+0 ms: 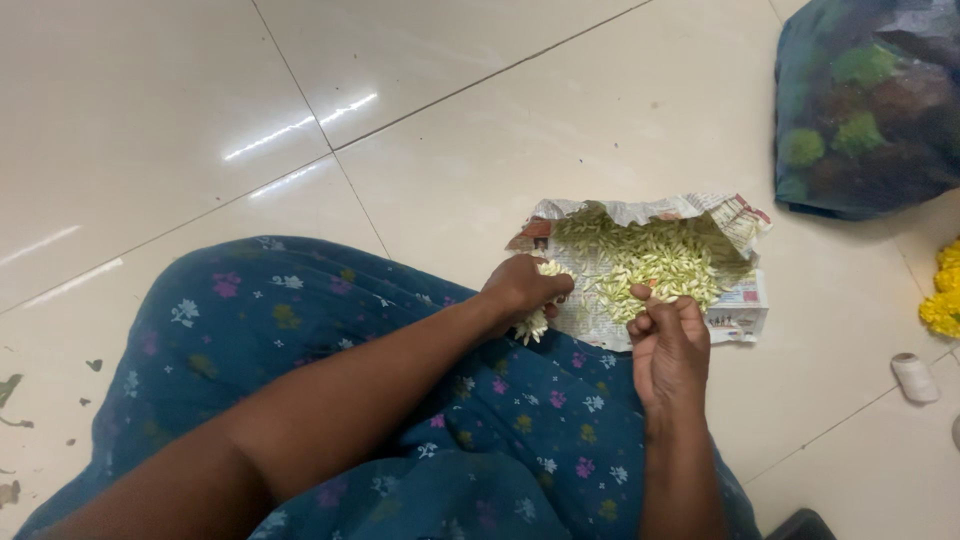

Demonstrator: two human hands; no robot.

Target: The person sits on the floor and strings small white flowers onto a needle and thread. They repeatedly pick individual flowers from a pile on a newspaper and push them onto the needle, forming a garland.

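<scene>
A heap of pale green-white flower buds lies on a crumpled sheet of newspaper on the tiled floor. My left hand is closed around a short strung bunch of white buds that hangs below the fist, at the paper's left edge. My right hand rests at the near edge of the heap, fingers curled, thumb and fingertips pinched together; whether a bud sits between them I cannot make out. Both forearms lie over my lap, covered in dark blue flowered cloth.
A dark translucent bag with green and dark lumps inside sits at the far right. Yellow flowers lie at the right edge. A white spool of thread lies on the floor to the right of my right hand.
</scene>
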